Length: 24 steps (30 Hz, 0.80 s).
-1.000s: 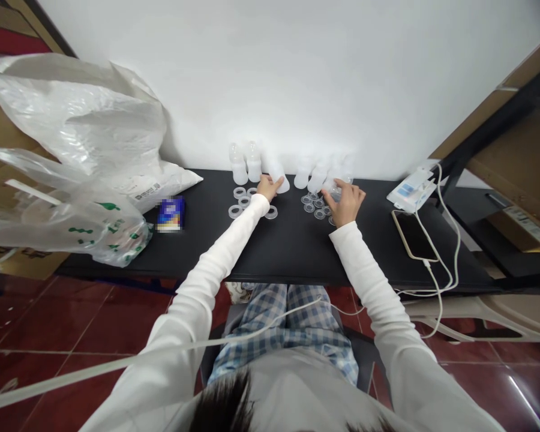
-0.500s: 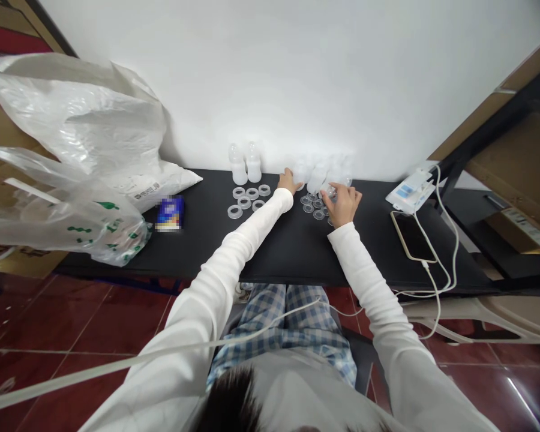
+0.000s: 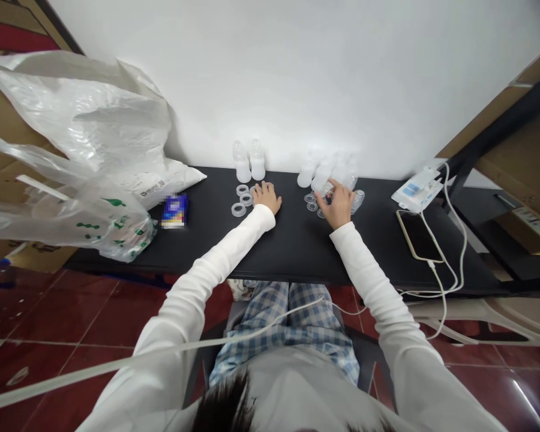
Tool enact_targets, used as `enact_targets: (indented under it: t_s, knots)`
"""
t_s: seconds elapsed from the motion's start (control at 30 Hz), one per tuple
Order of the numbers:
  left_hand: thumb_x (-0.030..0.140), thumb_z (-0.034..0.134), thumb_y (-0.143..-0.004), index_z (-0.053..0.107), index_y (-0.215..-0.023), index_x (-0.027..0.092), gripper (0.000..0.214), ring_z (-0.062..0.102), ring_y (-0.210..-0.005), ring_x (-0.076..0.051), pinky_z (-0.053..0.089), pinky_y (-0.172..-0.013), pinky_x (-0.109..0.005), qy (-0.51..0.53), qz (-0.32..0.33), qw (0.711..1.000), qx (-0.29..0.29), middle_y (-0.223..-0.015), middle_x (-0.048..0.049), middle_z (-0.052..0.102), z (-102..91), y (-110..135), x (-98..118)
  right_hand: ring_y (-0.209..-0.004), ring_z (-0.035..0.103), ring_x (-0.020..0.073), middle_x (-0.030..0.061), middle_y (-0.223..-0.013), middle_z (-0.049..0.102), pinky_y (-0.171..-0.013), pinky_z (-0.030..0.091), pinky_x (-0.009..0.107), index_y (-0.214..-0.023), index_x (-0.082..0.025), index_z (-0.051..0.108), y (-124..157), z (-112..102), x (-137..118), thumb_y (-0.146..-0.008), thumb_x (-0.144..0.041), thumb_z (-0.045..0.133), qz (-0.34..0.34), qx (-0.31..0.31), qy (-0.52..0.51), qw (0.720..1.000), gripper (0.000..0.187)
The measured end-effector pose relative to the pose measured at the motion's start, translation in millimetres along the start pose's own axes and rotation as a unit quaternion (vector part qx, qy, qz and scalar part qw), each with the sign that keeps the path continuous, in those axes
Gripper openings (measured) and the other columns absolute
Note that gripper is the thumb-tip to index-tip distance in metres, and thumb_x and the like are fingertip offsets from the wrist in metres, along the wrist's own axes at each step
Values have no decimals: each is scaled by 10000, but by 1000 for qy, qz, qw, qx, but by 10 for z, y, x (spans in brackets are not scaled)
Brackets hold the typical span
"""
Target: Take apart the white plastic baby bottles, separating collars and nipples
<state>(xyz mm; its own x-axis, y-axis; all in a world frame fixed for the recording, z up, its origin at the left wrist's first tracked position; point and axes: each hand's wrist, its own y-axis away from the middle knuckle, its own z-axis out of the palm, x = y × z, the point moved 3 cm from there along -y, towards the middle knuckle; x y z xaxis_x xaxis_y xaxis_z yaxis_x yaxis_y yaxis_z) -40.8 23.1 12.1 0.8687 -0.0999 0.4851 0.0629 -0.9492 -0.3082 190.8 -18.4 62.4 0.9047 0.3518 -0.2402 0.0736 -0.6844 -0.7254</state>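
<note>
On the black counter (image 3: 297, 255) in front of you, your left hand (image 3: 267, 199) lies palm down with its fingers spread, over the right side of a group of translucent white plastic rings (image 3: 238, 209). It covers some of them, and you cannot tell whether its fingertips have taken hold of one. Just behind the rings, near the wall, two white plastic bottles with clear domed tops (image 3: 258, 161) stand upright side by side.

Your right hand (image 3: 338, 205) is curled, pinching a clear domed plastic piece (image 3: 326, 189) between thumb and forefinger. The piece is above some small clear round plastic discs (image 3: 312, 206), partly hidden by your hand. Behind them a cluster of white plastic bottles (image 3: 305, 174) stands against the wall, the tops blending into it. More clear plastic domes (image 3: 358, 198) lie just to the right of your hand.

Farther right lies a dark-screened phone in a pale case (image 3: 417, 235), with a white cable plugged in. Well to the left, a small blue box (image 3: 175, 210) sits beside a clear plastic bag with green print (image 3: 117, 231).
</note>
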Motion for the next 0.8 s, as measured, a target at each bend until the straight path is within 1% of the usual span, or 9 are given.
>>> enact_targets:
  t_s: [0.1, 0.17, 0.27, 0.37, 0.43, 0.53, 0.63, 0.7, 0.8]
  knots:
    - [289, 540, -895, 505, -1407, 97, 548, 346, -1490, -410, 245, -1194, -645, -57, 34, 996, -64, -1564, -253, 411, -163, 25, -94, -814, 599, 220, 70, -821, 646, -869, 420, 413, -1125, -153, 592, 22, 43, -17, -955, -593, 480, -6, -11, -25, 1000, 484]
    - [271, 484, -933, 487, -1434, 98, 530, 339, -1504, -364, 197, -1240, -580, -104, 43, 988, -106, -1592, -212, 388, -311, 47, -120, -812, 599, 215, 57, -810, 640, -853, 422, 406, -1082, -174, 588, 33, 76, -35, -956, -566, 502, -16, -15, -37, 999, 421]
    - [307, 468, -962, 483, -1438, 86, 525, 285, -1529, -357, 137, -1264, -547, -133, 51, 984, -109, -1608, -193, 368, -512, 89, -99, -818, 600, 219, 41, -786, 627, -836, 426, 402, -1052, -191, 583, 48, 126, -105, -939, -542, 550, -18, -18, -65, 998, 370]
    - [377, 421, -996, 441, -1455, 92, 541, 285, -1532, -334, 163, -1264, -526, -51, 108, 991, -67, -1614, -197, 353, -567, 145, 46, -818, 600, 214, 33, -772, 617, -844, 435, 401, -1017, -196, 578, 72, 183, -240, -913, -568, 580, 7, -22, -128, 991, 386]
    - [437, 371, -1016, 396, -1469, 109, 560, 385, -1482, -290, 282, -1230, -474, 63, 179, 979, -72, -1577, -202, 402, -490, 207, 196, -783, 591, 189, 21, -779, 610, -829, 452, 382, -996, -207, 557, 93, 228, -337, -894, -604, 585, 47, -25, -207, 977, 411]
    - [569, 329, -1005, 358, -1455, 145, 619, 606, -1238, -226, 475, -1064, -384, 219, 245, 940, -95, -1445, -194, 510, -297, 309, 380, -701, 567, 144, -4, -786, 591, -696, 468, 315, -962, -233, 495, 121, 311, -424, -868, -670, 567, 149, -17, -383, 912, 453]
    - [645, 265, -987, 378, -1385, 129, 661, 659, -1021, -203, 515, -962, -378, 268, 231, 933, -68, -1231, -175, 598, -141, 361, 434, -584, 508, 111, -53, -683, 534, -548, 410, 263, -906, -256, 439, 133, 397, -465, -818, -735, 574, 234, -40, -518, 822, 505]
    - [672, 245, -977, 345, -1378, 115, 694, 659, -944, -200, 521, -919, -380, 291, 217, 931, -47, -1103, -149, 619, -94, 376, 432, -514, 451, 91, -85, -613, 493, -495, 361, 243, -879, -263, 417, 135, 427, -502, -777, -753, 611, 253, -77, -565, 782, 536]
    - [697, 293, -958, 306, -1382, 133, 706, 658, -927, -189, 517, -903, -363, 330, 210, 920, -6, -1064, -125, 622, -104, 394, 429, -469, 406, 70, -108, -566, 470, -477, 323, 228, -848, -262, 403, 151, 424, -579, -750, -740, 656, 248, -119, -605, 747, 550]
